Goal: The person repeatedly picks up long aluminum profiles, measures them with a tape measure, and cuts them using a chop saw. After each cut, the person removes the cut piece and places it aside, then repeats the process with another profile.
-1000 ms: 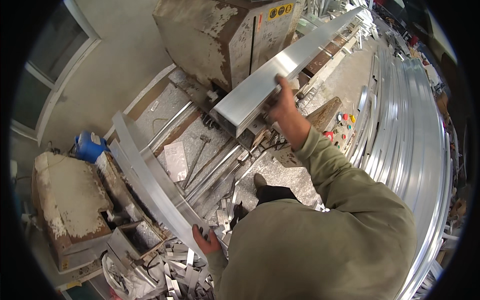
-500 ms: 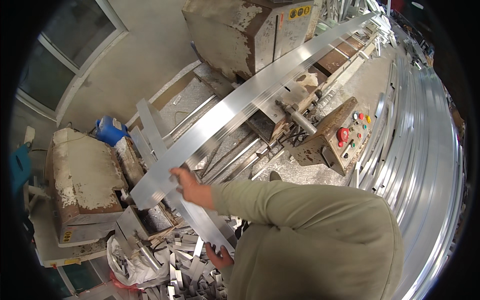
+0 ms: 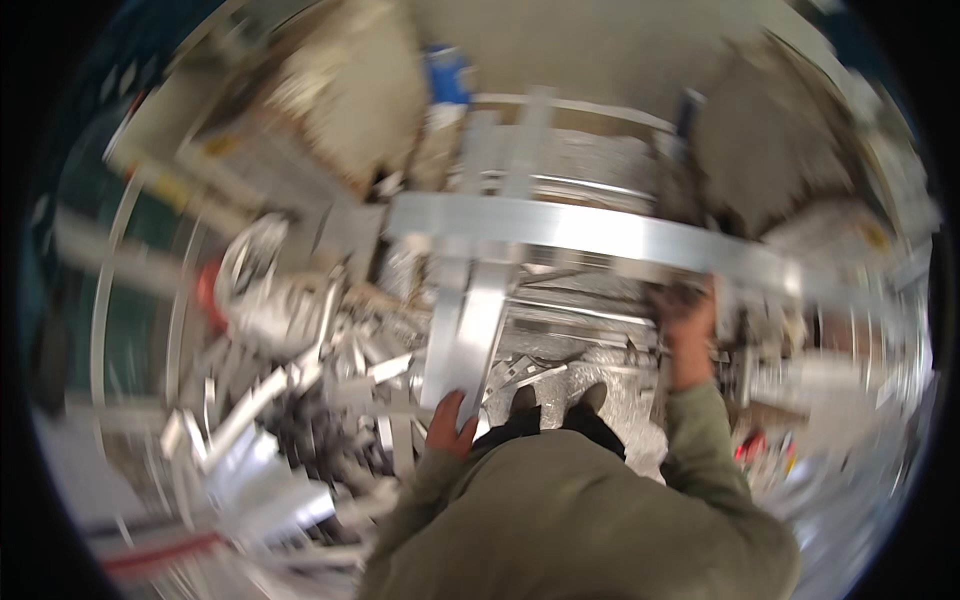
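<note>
A long flat silvery aluminium profile runs from left to right across the scene. Under its left part pass two more aluminium profiles that slope toward me. My left hand is at the near end of these lower profiles, its fingers stretched out and thumb apart. At the near edge of the long profile is my right hand, right of the middle. Motion smears its fingers, so their grip on that edge is unclear.
Worn cream machine housings stand at the left and right. A blue container sits behind the left one. Metal offcuts are heaped at the left beside a white sack. A red button shows at the right.
My view has swung round, so the long profile now lies nearly crosswise. My right hand has moved right along it, away from its left end. My left hand stays at the lower profiles' near end.
</note>
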Available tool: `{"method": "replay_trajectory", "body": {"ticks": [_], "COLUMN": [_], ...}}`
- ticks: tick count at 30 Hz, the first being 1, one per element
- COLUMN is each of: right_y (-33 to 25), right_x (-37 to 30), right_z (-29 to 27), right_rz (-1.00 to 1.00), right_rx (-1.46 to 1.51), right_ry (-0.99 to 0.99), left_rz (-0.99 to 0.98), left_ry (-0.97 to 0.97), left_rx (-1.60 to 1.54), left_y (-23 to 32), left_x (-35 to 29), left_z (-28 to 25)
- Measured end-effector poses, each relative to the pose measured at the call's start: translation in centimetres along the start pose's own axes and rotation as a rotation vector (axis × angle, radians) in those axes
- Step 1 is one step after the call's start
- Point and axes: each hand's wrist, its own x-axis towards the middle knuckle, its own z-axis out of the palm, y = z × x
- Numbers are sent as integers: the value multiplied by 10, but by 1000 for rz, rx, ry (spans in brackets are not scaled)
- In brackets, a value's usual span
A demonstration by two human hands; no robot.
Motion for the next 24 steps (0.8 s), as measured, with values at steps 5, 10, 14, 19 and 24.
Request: {"method": "replay_trajectory", "body": {"ticks": [5, 10, 14, 19, 24], "right_y": [-62, -48, -23, 25, 96], "right_x": [18, 7, -33, -52, -28], "right_z": [-9, 16, 45, 91, 117], "right_rz": [57, 49, 59, 48, 51], "right_rx": [-38, 269, 294, 252, 45], "right_ry": [17, 84, 57, 12, -44], "left_rz": [225, 703, 603, 495, 374], "left_ry": [-135, 64, 184, 163, 146], "left_rx": [151, 567, 799, 864, 960], "left_y": [64, 146, 170, 139, 101], "left_x": [90, 204, 280, 323, 344], "left_z": [7, 14, 6, -35, -86]}}
